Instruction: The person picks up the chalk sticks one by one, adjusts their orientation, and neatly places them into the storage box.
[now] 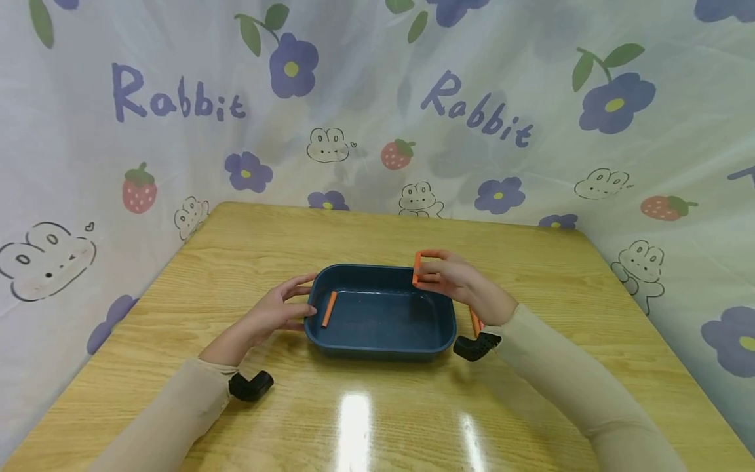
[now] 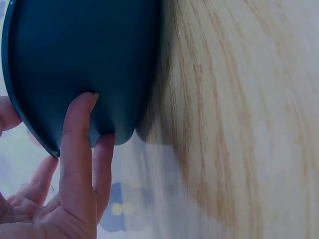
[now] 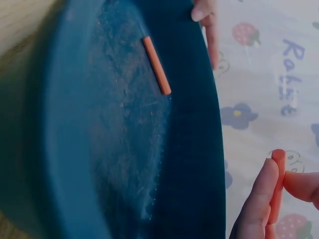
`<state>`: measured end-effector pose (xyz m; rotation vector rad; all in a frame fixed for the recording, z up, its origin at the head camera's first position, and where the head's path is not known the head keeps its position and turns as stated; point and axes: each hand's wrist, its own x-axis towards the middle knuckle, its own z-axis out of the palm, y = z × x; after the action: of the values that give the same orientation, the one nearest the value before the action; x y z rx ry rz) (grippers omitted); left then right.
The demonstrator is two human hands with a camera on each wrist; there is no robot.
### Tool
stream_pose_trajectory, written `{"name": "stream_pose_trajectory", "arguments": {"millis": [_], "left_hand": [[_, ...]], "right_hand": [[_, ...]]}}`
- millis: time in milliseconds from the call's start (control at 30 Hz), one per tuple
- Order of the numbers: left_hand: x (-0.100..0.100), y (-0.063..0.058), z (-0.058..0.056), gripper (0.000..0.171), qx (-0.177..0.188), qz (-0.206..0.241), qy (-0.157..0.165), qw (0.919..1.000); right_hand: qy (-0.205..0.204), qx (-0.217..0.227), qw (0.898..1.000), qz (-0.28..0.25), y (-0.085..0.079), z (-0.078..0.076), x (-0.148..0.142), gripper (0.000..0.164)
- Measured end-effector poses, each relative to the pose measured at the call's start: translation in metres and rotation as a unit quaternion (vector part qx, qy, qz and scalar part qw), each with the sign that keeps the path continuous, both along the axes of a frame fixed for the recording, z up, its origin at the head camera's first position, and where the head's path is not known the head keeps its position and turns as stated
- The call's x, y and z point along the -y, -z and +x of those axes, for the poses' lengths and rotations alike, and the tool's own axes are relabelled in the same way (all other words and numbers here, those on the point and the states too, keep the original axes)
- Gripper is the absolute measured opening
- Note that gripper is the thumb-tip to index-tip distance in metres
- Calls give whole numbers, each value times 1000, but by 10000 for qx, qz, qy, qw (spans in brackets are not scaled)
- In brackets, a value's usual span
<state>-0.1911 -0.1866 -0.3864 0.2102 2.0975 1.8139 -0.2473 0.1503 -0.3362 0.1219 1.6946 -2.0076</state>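
A dark blue rectangular bin (image 1: 380, 351) stands on the table, with one orange stick (image 1: 329, 309) lying on its floor near the left end. My left hand (image 1: 280, 308) holds the bin's left end, thumb over the rim and fingers (image 2: 77, 149) along the outer wall. Above the far right part of the rim, my right hand (image 1: 454, 275) pinches a second orange stick (image 1: 417, 267) upright between thumb and fingers. The right wrist view shows this held stick (image 3: 277, 186) beyond the bin's wall.
Right of the bin, partly hidden by the right wrist, lie another orange stick (image 1: 474, 322) and a pinkish-red piece (image 1: 481, 324). The wooden table (image 1: 283, 229) meets a printed curtain (image 1: 366, 78) at the back and sides. A black wrist mount (image 1: 250, 387) juts from each sleeve.
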Motion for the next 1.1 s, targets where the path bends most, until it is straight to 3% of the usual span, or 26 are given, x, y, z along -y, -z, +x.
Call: {"name": "stream_pose_trajectory", "arguments": {"millis": [433, 800, 1100], "left_hand": [[2, 0, 1, 72, 28, 51, 33, 10000], [2, 0, 0, 72, 35, 34, 21, 10000], [2, 2, 0, 71, 14, 65, 18, 10000]], "right_hand": [[-476, 19, 9985, 283, -1, -3, 22, 61], [-1026, 636, 9925, 191, 3, -9, 38, 58], [-1321, 809, 9871, 392, 11, -12, 58, 55]]}}
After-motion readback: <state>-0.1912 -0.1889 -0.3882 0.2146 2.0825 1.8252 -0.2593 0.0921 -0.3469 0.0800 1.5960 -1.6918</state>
